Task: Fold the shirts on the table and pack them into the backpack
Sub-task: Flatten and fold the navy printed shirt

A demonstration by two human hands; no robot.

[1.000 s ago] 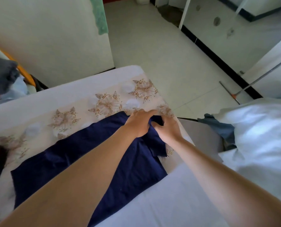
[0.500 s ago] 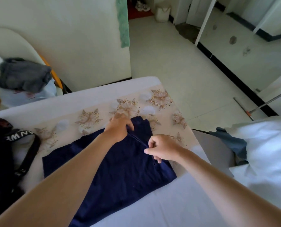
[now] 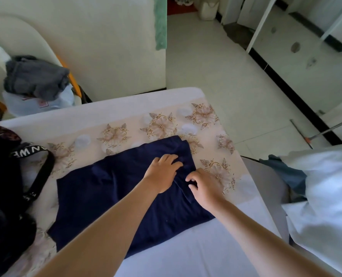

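Shirt position: the navy shirt (image 3: pixel 110 196) lies flat on the table (image 3: pixel 186 254), partly over a floral cloth (image 3: pixel 162 124) that covers the far half of the tabletop. The shirt's right portion is folded inward, forming a narrow overlapping strip along its right edge.

Left hand (image 3: pixel 162 172): palm down on the shirt, fingers extended and close together, pressing the fabric just left of the folded strip. Nothing is gripped.

Right hand (image 3: pixel 204 186): positioned just beside the left hand, over the shirt's right edge. Its fingers are spread and loosely bent, with the tips touching the folded strip. No cloth is enclosed by this hand.

Backpack (image 3: pixel 4 192): black, standing at the left edge of the table, well apart from both hands. One lettered strap (image 3: pixel 40 172) loops onto the tabletop near the shirt's left edge.

Surroundings: a grey garment (image 3: pixel 34 76) is piled on a white bag beyond the table's far left corner. White bedding (image 3: pixel 326 196) lies to the right of the table. A green towel (image 3: pixel 160 23) hangs on the wall corner above the tiled floor (image 3: pixel 216 66).
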